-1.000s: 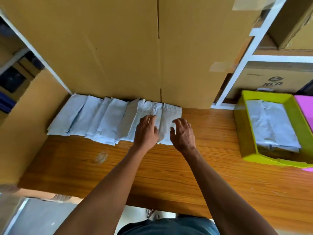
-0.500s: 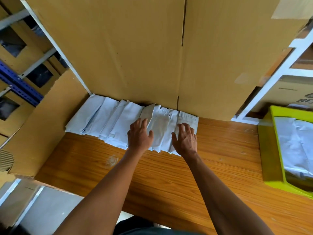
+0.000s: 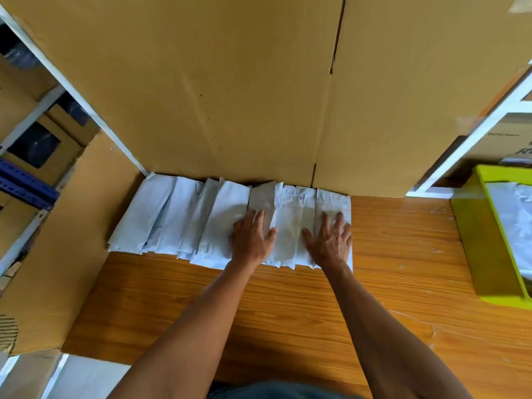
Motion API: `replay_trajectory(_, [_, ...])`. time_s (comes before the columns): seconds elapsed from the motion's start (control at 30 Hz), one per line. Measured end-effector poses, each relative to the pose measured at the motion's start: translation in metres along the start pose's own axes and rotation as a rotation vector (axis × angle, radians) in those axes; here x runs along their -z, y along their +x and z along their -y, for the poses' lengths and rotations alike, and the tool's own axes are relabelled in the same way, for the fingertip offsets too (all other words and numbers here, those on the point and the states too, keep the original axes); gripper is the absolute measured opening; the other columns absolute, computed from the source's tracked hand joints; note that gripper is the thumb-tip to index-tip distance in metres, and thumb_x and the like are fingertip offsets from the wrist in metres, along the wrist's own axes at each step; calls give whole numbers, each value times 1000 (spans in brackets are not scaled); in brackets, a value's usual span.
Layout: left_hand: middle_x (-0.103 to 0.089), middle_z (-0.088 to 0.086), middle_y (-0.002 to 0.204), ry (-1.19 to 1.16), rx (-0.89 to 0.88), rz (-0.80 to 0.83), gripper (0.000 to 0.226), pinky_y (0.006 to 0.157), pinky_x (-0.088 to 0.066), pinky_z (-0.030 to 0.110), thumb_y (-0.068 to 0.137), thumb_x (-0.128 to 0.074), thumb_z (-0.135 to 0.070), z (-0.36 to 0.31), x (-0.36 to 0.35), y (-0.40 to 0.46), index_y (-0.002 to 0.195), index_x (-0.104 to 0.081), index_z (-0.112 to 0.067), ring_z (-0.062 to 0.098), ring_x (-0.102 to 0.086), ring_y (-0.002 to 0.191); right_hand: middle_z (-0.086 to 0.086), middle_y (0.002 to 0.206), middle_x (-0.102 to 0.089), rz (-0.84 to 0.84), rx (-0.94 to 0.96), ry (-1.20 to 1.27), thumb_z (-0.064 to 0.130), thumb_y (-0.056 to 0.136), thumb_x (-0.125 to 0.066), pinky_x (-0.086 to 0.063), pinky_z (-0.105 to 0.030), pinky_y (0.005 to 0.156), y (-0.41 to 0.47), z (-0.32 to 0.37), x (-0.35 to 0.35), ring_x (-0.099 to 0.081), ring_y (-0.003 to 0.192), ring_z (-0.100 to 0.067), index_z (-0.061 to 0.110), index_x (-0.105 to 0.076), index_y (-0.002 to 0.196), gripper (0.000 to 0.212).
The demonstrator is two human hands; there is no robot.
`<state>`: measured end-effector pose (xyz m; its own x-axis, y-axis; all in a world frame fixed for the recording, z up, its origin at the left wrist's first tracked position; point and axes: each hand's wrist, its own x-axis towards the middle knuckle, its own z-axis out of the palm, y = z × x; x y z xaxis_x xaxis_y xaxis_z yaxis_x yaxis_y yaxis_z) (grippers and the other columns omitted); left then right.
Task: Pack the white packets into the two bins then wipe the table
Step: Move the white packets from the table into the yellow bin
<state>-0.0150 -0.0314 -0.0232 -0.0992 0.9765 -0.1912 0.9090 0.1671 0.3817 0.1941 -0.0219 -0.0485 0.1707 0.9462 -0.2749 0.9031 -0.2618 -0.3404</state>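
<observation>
A row of overlapping packets (image 3: pixel 184 223) was laid along the far edge of the table (image 3: pixel 288 312), against a large cardboard box (image 3: pixel 230 96) behind it. The left hand (image 3: pixel 252 240) and right hand (image 3: pixel 331 243) were laid flat on the row's right end. A bin (image 3: pixel 483 240) holding more packets was set well apart at the table's right.

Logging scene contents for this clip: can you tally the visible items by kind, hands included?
White packets in the row on the table: cannot count exactly, they overlap; about 9
White packets in the bin: number unclear
Yellow-green bin: 1
Large cardboard box: 1
Hands: 2, left hand and right hand, both flat on packets
Total: about 13, bin contents excluded
</observation>
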Motion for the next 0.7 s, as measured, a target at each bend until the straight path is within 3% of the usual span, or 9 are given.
replay_trajectory(0.1, [-34, 0, 170, 8, -143, -45, 70, 113, -38, 50, 102, -50, -60, -7, -3, 1, 163, -37, -27, 33, -36, 147, -15, 173, -7, -69, -41, -5, 64, 100, -46, -28, -55, 119, -6, 9, -10, -22, 149, -45, 26, -28, 160, 74])
replay_trajectory(0.2, [-45, -1, 163, 50, -308, -89, 65, 114, -38, 49, 98, -54, -55, -14, -3, 2, 155, -50, -23, 30, -41, 144, -16, 171, -14, -136, -55, 10, 59, 100, -51, -37, -53, 110, -11, 11, -13, -34, 138, -44, 25, -37, 154, 65])
replay_trajectory(0.3, [-48, -3, 159, 69, -411, -87, 62, 107, -44, 53, 94, -56, -54, -16, -7, 4, 149, -55, -27, 28, -43, 141, -15, 170, -15, -161, -48, -3, 63, 97, -52, -41, -51, 104, -15, 7, -14, -39, 132, -44, 27, -35, 156, 72])
replay_trajectory(0.37, [-48, -2, 159, 33, -388, -135, 61, 105, -45, 53, 93, -53, -58, -16, -7, 7, 147, -55, -28, 27, -42, 141, -14, 170, -13, -158, -52, -2, 69, 96, -51, -41, -52, 106, -16, 3, -14, -36, 136, -43, 29, -31, 159, 77])
replay_trajectory(0.43, [-37, 2, 165, -1, -273, -170, 69, 109, -42, 54, 94, -49, -67, -16, -5, 10, 152, -48, -30, 30, -35, 146, -14, 171, -10, -148, -46, 7, 72, 95, -50, -39, -53, 107, -18, 1, -15, -34, 137, -44, 31, -29, 160, 80])
replay_trajectory(0.5, [-11, 6, 174, -21, -153, -78, 88, 118, -33, 57, 92, -47, -79, -21, -2, 14, 164, -26, -33, 35, -19, 155, -15, 172, -6, -143, -35, 38, 74, 95, -50, -38, -54, 106, -17, 0, -16, -34, 137, -45, 33, -27, 160, 80])
replay_trajectory(0.6, [21, 5, 175, 42, -125, 38, 105, 126, -19, 58, 90, -48, -85, -32, 2, 21, 168, 4, -38, 39, 1, 161, -16, 174, 1, -125, -27, 44, 75, 96, -48, -36, -56, 110, -13, 1, -18, -28, 144, -46, 37, -17, 164, 83])
replay_trajectory(0.7, [27, 5, 173, 86, -103, 90, 105, 126, -18, 57, 91, -52, -81, -41, 1, 33, 167, 10, -43, 44, 5, 161, -18, 174, 4, -111, -32, 25, 74, 96, -48, -36, -54, 109, -7, 2, -16, -29, 144, -46, 39, -11, 165, 86])
